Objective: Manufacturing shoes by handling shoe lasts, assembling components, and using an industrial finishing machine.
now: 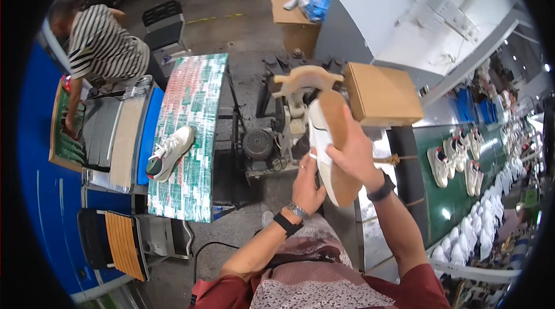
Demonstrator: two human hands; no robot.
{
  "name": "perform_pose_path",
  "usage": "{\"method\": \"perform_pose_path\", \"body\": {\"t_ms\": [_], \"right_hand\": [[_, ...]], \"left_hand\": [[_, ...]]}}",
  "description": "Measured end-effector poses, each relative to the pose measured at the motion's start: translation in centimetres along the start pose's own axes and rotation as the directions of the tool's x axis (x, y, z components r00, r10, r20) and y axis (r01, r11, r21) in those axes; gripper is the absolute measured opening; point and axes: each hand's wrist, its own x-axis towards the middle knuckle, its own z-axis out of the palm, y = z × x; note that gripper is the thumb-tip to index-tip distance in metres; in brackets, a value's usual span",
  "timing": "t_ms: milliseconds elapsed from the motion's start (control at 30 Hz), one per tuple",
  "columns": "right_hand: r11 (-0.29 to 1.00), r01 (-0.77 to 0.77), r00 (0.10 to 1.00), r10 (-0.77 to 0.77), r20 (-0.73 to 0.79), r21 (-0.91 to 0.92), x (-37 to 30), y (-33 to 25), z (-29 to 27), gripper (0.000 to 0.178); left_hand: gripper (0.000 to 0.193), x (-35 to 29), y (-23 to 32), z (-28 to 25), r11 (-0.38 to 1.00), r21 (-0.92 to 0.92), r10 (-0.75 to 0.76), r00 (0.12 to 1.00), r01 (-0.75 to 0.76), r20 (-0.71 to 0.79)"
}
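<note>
A white sneaker [317, 130] with a tan sole is held up in front of me, its sole turned to the right. My right hand [354, 156] is closed around the sole side, thumb across the sole's edge. On the left edge of the upper, my left hand [307, 186] has its fingers bent against the shoe; their tips are partly hidden. Just beyond the sneaker stands a machine with a curved tan pad [309, 79] and a motor [258, 143] low on its left. Another white sneaker [171, 153] rests on the taped green-and-white tabletop [193, 92] to my left.
A cardboard box [384, 94] stands right of the machine. Several sneakers [439, 165] sit on a green conveyor [442, 211] at the right, beside rows of white shoe shapes [471, 228]. At the far left, a person in a striped shirt [107, 43] reaches into a tray [63, 127].
</note>
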Motion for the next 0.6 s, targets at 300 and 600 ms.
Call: {"method": "perform_pose_path", "body": {"t_ms": [300, 600], "right_hand": [[0.987, -0.003, 0.999, 0.01, 0.041, -0.158, -2.5, -0.8, 0.4, 0.111], [1.0, 0.003, 0.999, -0.002, 0.044, -0.021, -3.9, 0.2, 0.5, 0.106]], "left_hand": [[0.047, -3.8, -3.6, -1.0, 0.893, -0.377, -0.21, 0.969, 0.245, 0.131], [0.086, 0.2, -0.5, 2.0, 0.058, -0.804, -0.489, 0.719, 0.592, 0.495]]}}
